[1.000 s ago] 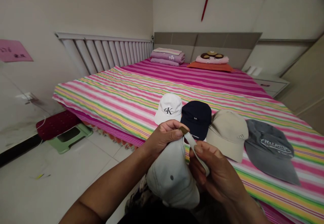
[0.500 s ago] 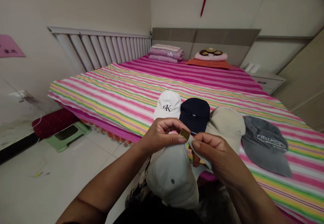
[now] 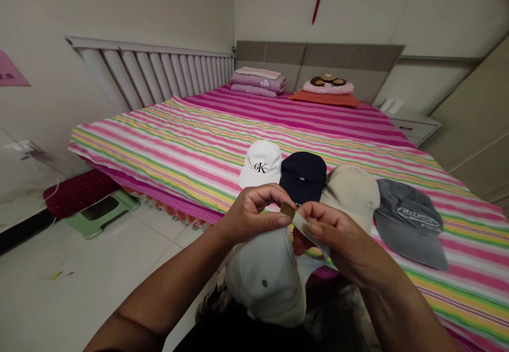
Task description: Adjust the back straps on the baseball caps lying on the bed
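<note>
Navy cap (image 3: 303, 169) on the bed (image 3: 159, 140) is landmark | pale cap (image 3: 274, 267), I see, hangs at its near side | grip: left hand (image 3: 252, 214) pinches the buckle (image 3: 287, 210), right hand (image 3: 342, 235) the strap (image 3: 301, 223) | change: right hand came closer to buckle | strap adjustment seems unfinished

The site is a home bedroom, indicated by a bed (image 3: 191, 145), a headboard (image 3: 274, 54), folded blankets (image 3: 254, 82) and a bedside cabinet (image 3: 417, 127).
</note>
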`<state>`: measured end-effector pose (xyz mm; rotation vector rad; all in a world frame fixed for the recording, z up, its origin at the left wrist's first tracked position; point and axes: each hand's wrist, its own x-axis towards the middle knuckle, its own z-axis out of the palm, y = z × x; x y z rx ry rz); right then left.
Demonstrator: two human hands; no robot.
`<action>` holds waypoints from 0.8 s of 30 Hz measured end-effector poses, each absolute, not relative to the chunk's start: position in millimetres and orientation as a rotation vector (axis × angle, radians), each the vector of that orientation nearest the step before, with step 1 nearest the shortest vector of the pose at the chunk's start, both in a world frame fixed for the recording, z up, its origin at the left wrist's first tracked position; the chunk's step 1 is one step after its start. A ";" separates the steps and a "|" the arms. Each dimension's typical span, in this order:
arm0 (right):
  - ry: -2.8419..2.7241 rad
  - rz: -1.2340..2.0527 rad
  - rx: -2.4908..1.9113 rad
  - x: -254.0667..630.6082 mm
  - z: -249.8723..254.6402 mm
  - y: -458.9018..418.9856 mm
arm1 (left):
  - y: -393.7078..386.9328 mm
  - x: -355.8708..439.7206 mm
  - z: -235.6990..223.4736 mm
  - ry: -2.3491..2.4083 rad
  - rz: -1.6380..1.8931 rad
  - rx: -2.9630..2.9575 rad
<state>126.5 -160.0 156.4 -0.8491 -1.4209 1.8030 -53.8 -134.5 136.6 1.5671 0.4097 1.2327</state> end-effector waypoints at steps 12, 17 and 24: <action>-1.346 1.828 -0.817 120.0 151.6 -164.2 | -132.7 -57.3 132.2 0.409 1.273 1.684; -1.283 1.751 -0.865 113.4 153.0 -165.4 | -134.3 -55.9 132.5 0.437 1.334 1.822; -1.328 1.811 -0.840 116.7 152.9 -162.2 | -136.0 -56.9 133.7 0.483 1.381 1.819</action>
